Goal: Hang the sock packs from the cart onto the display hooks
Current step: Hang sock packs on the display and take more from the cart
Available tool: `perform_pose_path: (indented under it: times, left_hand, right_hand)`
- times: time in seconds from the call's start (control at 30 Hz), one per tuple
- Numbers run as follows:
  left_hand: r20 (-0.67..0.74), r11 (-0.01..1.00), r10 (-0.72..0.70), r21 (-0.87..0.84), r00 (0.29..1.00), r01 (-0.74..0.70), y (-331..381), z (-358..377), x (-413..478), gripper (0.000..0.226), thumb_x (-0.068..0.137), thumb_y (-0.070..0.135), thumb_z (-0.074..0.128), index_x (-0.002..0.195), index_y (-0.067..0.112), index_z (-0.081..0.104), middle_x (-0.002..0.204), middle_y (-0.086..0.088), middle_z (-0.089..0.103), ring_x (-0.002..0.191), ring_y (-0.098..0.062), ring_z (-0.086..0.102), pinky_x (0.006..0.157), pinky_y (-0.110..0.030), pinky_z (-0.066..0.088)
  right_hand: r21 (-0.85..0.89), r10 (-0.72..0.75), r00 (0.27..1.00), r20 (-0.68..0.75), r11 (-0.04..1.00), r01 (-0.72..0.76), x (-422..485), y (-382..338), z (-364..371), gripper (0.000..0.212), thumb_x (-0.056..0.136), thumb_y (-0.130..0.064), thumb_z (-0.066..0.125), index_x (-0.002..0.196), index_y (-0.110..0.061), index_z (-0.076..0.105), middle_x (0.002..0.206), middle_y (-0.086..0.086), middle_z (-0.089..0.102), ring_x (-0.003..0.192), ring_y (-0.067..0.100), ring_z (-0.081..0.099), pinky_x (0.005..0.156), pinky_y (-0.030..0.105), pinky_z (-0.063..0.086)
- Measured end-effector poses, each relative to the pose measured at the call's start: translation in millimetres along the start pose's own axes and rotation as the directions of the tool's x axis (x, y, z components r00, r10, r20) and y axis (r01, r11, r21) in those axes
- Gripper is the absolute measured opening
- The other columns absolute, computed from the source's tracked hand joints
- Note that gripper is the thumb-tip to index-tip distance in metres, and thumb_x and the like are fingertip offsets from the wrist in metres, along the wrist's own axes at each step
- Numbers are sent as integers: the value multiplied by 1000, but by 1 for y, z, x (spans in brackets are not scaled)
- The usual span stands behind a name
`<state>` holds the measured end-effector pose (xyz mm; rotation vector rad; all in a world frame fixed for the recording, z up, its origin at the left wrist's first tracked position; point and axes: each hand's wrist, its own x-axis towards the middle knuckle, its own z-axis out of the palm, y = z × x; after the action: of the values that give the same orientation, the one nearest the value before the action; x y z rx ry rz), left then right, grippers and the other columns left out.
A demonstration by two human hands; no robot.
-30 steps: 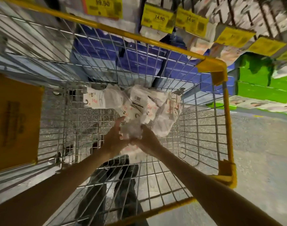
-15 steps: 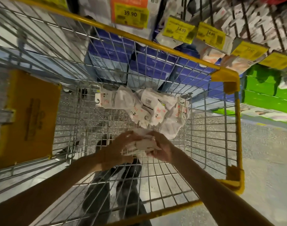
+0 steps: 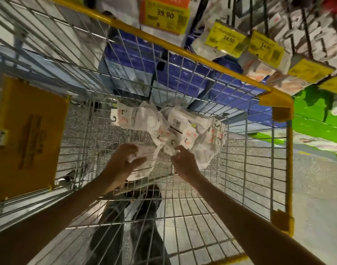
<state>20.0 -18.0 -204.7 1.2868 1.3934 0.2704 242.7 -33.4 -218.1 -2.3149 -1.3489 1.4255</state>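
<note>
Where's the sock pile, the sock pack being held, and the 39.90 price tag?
sock pile [image 3: 175, 124]: head view, on a middle pack's barcode label.
sock pack [image 3: 147, 166]: head view, on its white wrapper.
price tag [image 3: 164, 15]: head view, on the printed 39.90.

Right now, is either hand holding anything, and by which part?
The left hand grips a white sock pack by its left edge, thumb on top. The right hand touches the pile; whether it grips cannot be told.

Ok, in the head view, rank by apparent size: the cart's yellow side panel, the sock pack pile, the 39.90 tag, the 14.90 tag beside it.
1. yellow side panel
2. sock pack pile
3. 39.90 tag
4. 14.90 tag
The tags hang farther from the camera, so real sizes may differ.
</note>
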Motion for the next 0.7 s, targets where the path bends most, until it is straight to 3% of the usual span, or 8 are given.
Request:
perform_pose_path:
  times: [0.1,0.2,0.33,0.4,0.47,0.53,0.6,0.7]
  left_hand:
    - [36,980,-116,-161,993,121,-8,-12,7,48,78,51,71,114,19,68,116,-7,71,94,-20,71,85,-44,58]
    - [12,972,-135,-191,991,135,-18,-18,13,47,70,63,68,105,31,69,102,-2,75,88,-28,73,81,-56,57]
    - [-53,964,-102,-251,993,85,-28,-24,21,49,86,56,61,121,23,55,110,1,70,94,-12,71,78,-46,61]
    - [-96,924,-134,-372,986,90,-37,-27,25,40,90,39,67,118,27,41,113,-2,67,96,-16,71,77,-44,61]
    - [-121,875,-172,-474,978,95,-45,-30,30,49,89,27,70,119,30,32,114,-2,65,95,-16,71,77,-44,61]
    - [-147,825,-227,-555,963,109,-45,-34,32,62,90,14,70,129,26,22,111,-2,63,89,-12,72,73,-39,61]
    - [-157,773,-279,-623,947,124,-45,-39,33,80,88,4,68,140,24,10,108,-1,64,86,-14,73,70,-35,61]
    - [-176,767,-326,-624,929,151,-48,-47,28,95,88,2,67,148,34,0,103,2,66,81,-17,73,70,-37,60]
  right_hand:
    - [-193,-233,971,-63,957,217,31,-16,7,45,92,-12,55,136,-8,46,127,14,53,114,26,52,94,37,48]
    - [-346,-385,913,-135,882,321,65,-52,19,52,91,-11,59,140,-9,43,133,18,44,121,29,43,96,35,44]
    - [-562,-484,870,-95,747,354,100,-98,40,77,87,-17,68,152,-16,27,152,22,23,141,37,24,113,46,30]
    - [-652,-440,898,-23,687,320,117,-112,52,90,87,-23,70,155,-16,12,156,22,18,144,38,19,117,50,23]
    - [-650,-359,933,-27,715,257,127,-123,58,88,85,-19,70,154,-13,14,150,22,33,138,39,31,113,50,28]
    - [-638,-315,948,-39,738,220,130,-128,60,66,83,-11,67,142,-8,35,133,19,50,125,37,45,100,40,40]
    - [-637,-262,964,39,737,226,120,-127,63,42,87,-12,62,127,-5,48,122,16,54,118,34,51,86,34,42]
    - [-451,-94,985,146,879,151,96,-117,71,34,98,-18,49,125,2,48,122,19,56,115,35,55,90,37,44]
